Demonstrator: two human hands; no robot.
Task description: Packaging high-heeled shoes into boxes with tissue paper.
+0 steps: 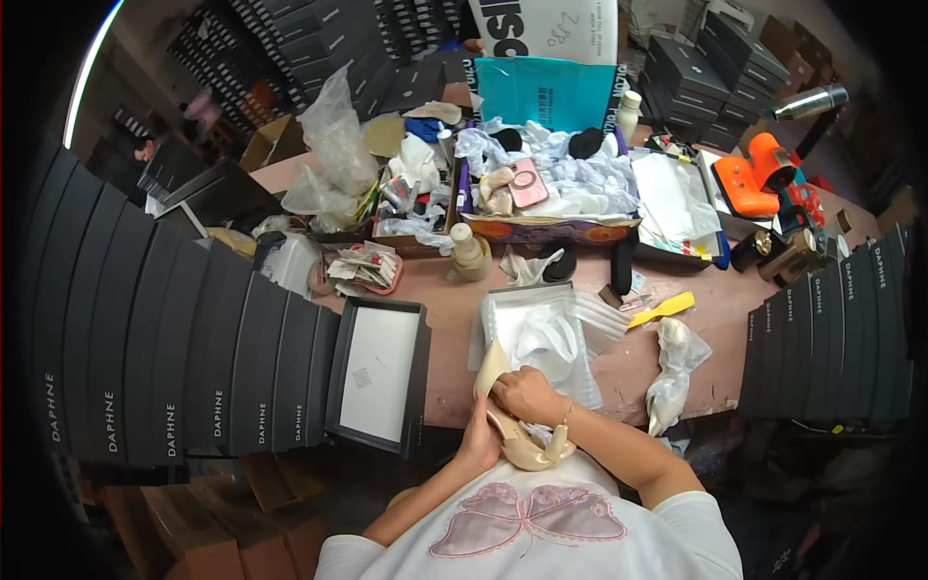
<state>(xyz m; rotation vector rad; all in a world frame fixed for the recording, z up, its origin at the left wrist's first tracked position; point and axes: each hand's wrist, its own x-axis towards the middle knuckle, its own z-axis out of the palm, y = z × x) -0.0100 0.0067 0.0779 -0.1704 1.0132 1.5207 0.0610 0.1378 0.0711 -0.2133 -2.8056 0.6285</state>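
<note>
Ideally, the left hand (479, 440), curled along the side of the cream high-heeled shoe (490, 366), should steady it lightly at the near edge of the desk (451, 372). The right hand (530, 394) is bunched over its opening, any pinch hidden; gentle pressure should avoid creasing it.

White short-sleeved shirt with a pink butterfly and a thin bracelet.
We see a white shirt (592, 558) at six o'clock, its plain short sleeves showing, the left sleeve (346, 558) toward seven and the right sleeve (688, 530) between four and five. Between five and six o'clock we find a large butterfly (570, 515), its mauve-pink wings bordered in brighter pink with frilly, flower-like trim and fine dark curls beside its slim body. Toward five o'clock, a thin, gold-toned bracelet (568, 414) circles the wrist of our right hand (532, 394).
</note>
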